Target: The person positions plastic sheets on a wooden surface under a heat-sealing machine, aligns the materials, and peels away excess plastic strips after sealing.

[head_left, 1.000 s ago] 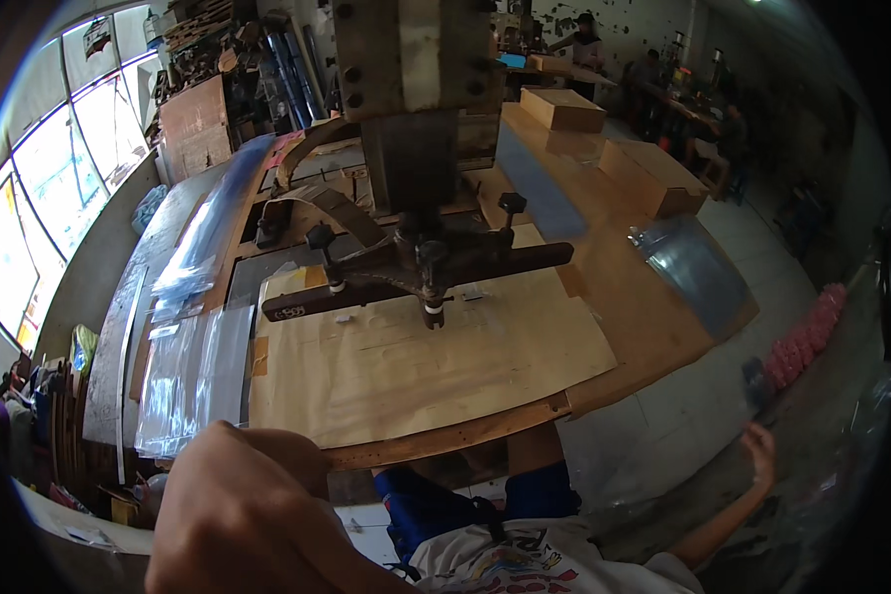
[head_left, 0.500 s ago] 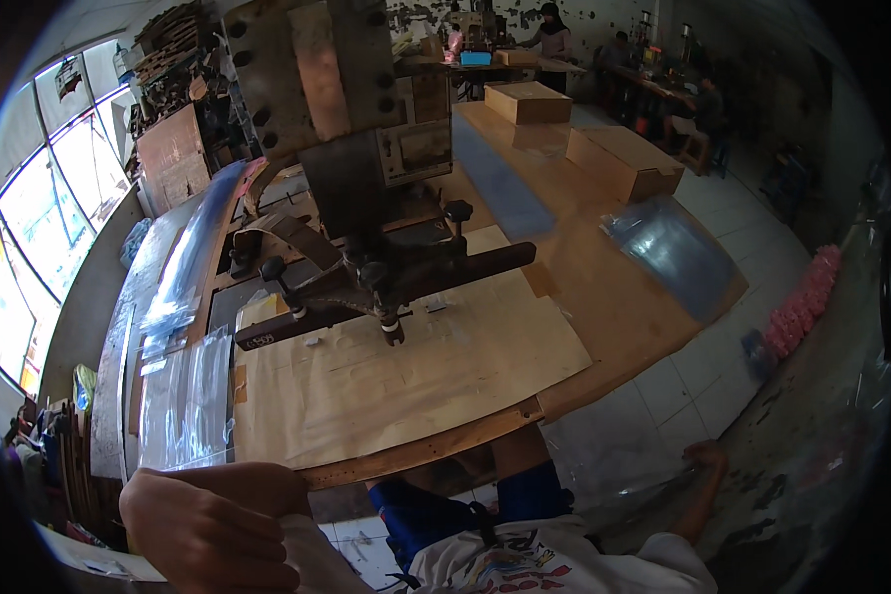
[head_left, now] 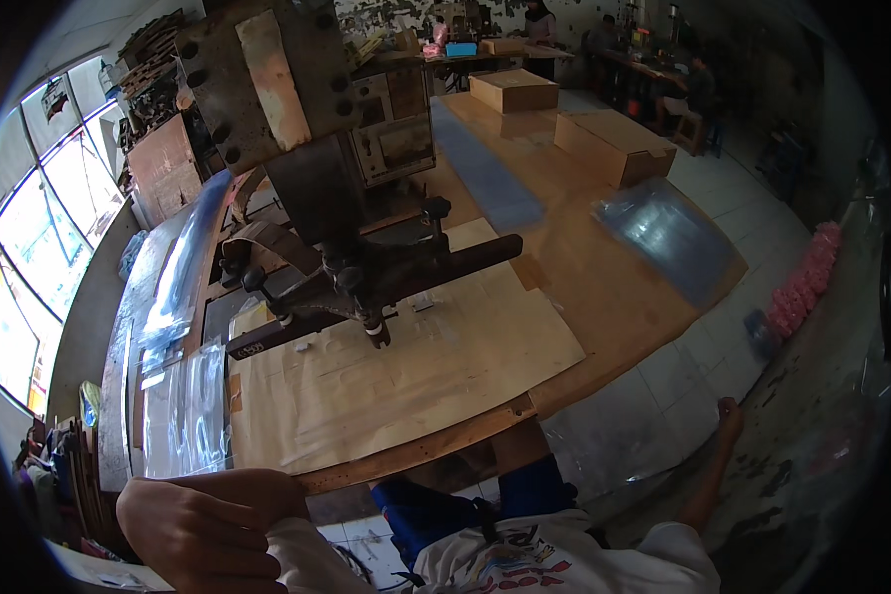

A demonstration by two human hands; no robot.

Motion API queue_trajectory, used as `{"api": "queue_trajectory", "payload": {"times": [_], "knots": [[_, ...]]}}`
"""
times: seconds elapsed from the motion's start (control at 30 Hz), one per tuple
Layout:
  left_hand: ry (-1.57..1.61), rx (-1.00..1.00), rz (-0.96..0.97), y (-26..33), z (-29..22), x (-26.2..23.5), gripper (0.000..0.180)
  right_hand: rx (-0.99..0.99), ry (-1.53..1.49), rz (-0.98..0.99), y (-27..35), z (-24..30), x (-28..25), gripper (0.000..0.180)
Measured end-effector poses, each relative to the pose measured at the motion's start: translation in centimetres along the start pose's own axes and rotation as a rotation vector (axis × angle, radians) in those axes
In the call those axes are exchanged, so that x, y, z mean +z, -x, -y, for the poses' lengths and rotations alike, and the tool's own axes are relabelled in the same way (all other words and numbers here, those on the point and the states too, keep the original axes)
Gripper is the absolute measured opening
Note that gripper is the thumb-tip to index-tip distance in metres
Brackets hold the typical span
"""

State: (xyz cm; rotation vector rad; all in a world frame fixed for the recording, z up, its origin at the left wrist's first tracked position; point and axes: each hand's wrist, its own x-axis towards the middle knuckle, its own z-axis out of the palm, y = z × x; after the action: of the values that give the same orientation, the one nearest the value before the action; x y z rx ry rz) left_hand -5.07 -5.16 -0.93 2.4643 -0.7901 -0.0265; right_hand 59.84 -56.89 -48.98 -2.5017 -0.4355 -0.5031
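Note:
My left hand [head_left: 193, 535] is closed at the lower left, near the table's front edge. Its fingers are curled under, so anything inside them is hidden. Out to the right, well off the table, my right hand [head_left: 730, 421] pinches the edge of a clear plastic sheet [head_left: 619, 450]. The sheet hangs over the tiled floor between my body and that hand. In front of me is a heavy press with a dark metal bar [head_left: 445, 265] above a worn tan paper sheet [head_left: 416, 381] on the wooden table. Neither hand touches the press.
Stacked clear plastic strips [head_left: 183, 411] lie at the table's left. Bluish film [head_left: 668, 238] and two cardboard boxes [head_left: 614, 148] [head_left: 513, 91] rest on the right side. A pink bundle [head_left: 807, 279] stands on the floor by the wall. Several people work at the back.
My right hand has moved up and outward to the right, and more of the plastic sheet shows stretched behind it. The left hand stays closed nearly in place. The view has shifted slightly.

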Motion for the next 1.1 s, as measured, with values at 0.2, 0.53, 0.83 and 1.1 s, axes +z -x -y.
{"api": "queue_trajectory", "payload": {"times": [0.2,0.53,0.83,1.1], "knots": [[-0.021,-0.049,0.013,-0.2,-0.6,0.0,0.048,0.163,0.301,0.146,7.4,-1.7,7.5,0.018],[-0.065,-0.092,0.05,-0.7,-0.8,-1.2,0.033,-0.422,-0.107,0.739,26.3,12.1,18.3,0.023],[-0.165,-0.027,-0.068,1.5,-2.5,-0.1,0.043,-0.551,-0.122,0.971,26.7,20.5,18.6,0.023],[-0.216,0.062,-0.117,4.6,-3.6,0.7,0.042,-0.576,-0.051,1.003,25.9,19.8,18.4,0.023]]}}
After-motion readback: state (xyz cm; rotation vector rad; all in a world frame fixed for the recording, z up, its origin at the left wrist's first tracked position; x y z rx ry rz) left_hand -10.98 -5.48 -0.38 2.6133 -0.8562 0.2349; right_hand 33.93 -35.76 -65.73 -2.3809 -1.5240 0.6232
